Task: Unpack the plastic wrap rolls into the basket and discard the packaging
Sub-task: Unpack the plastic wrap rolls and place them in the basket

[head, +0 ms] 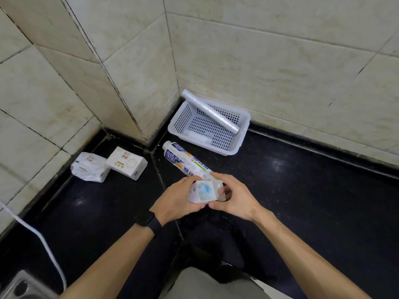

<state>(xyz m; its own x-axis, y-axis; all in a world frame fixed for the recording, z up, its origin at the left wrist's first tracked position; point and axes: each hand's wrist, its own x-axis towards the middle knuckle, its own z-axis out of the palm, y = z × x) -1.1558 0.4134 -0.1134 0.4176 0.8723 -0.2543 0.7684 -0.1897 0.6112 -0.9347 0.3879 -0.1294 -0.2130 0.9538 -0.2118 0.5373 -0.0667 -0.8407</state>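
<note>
A packaged plastic wrap roll [185, 161], in a printed white and blue wrapper, lies on the black counter with its far end near the wall corner. My left hand [176, 200] and my right hand [234, 196] both grip its near end, where the wrapper's white end flap [205, 190] faces me. A white perforated basket [208, 126] stands in the corner behind it. One bare plastic wrap roll [210, 112] lies slanted across the basket, one end resting on the back rim.
Two white tissue packs [126, 161] [89, 167] sit on the counter at the left by the tiled wall. A white cable [41, 236] runs down the left side. A metal sink edge [19, 287] shows at the bottom left corner.
</note>
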